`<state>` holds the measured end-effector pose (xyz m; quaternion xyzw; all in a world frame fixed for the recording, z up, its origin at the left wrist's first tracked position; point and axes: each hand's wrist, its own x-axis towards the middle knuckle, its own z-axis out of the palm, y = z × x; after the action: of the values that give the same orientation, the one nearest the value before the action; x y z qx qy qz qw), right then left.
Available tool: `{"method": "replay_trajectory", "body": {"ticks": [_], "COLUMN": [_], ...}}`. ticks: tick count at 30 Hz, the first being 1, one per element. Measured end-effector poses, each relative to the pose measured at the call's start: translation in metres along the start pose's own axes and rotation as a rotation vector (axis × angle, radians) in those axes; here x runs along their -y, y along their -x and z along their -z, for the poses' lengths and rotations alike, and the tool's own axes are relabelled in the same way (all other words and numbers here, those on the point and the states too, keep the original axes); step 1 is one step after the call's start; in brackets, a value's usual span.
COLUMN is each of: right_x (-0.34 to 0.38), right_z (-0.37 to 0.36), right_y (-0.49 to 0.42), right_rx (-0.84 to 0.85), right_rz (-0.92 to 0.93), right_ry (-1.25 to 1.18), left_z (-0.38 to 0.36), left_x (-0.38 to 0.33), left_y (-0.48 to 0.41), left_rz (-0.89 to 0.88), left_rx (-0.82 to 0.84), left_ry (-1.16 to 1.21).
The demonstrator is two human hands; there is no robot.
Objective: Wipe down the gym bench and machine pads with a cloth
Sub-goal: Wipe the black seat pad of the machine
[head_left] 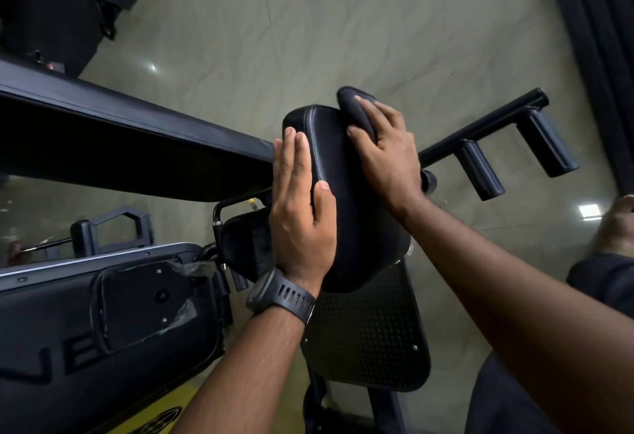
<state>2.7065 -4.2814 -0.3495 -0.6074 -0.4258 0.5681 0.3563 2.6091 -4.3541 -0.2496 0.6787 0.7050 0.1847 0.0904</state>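
Right forearm [514, 296]: closest to the lens, comes in from the lower right up to the pad.
Left forearm [247, 365]: comes up from the bottom centre, black watch [278, 296] on the wrist.
Writing: pale letters "VE" on the black side panel [51, 330] at lower left, the rest cut off by the frame edge. Round black logo on the yellow patch [164, 413] at the bottom, unreadable.
Pad [346, 200]: black stitched machine pad at frame centre, between both hands.
Left hand [302, 221]: fingers straight and pressed together, flat against the pad's left edge, thumb lying on its face.
Right hand [387, 156]: fingers curled over the cloth, gripping it at the pad's top right corner.
Cloth [353, 107]: dark, bunched, touching the pad's upper edge and sticking out past the fingertips.
Edges: long black beam [120, 131] runs from the left and meets the pad's left side. Smaller dark pad [243, 241] just beside the left hand. Studded black plate [370, 330] directly below the pad.
Open room: bare grey-green floor [308, 22] above and right of the pad. Black peg bar [480, 169] juts out to the right, near the right wrist.
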Motion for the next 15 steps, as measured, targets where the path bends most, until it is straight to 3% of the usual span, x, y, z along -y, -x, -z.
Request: {"method": "replay_trajectory", "body": {"ticks": [4,9,11,15], "right_x": [-0.015,0.004,-0.003,-0.033], "right_z": [0.005,-0.001,-0.004,0.002], "right_y": [0.014,0.011,-0.014,-0.019], "right_rx": [-0.022,-0.025,0.022,0.024], "right_rz": [-0.108,0.204,0.15,-0.17], "right_ry": [0.002,-0.021,-0.005,0.009], "left_z": [0.001,0.001,0.0,-0.001], "left_x": [-0.001,0.0,-0.001,-0.002], "left_y": [-0.001,-0.002,-0.003,-0.006], "left_rz": [0.016,0.003,0.026,0.043], "left_rx": [0.001,-0.011,-0.024,-0.032], "left_ry": [0.012,0.009,0.009,0.007]}}
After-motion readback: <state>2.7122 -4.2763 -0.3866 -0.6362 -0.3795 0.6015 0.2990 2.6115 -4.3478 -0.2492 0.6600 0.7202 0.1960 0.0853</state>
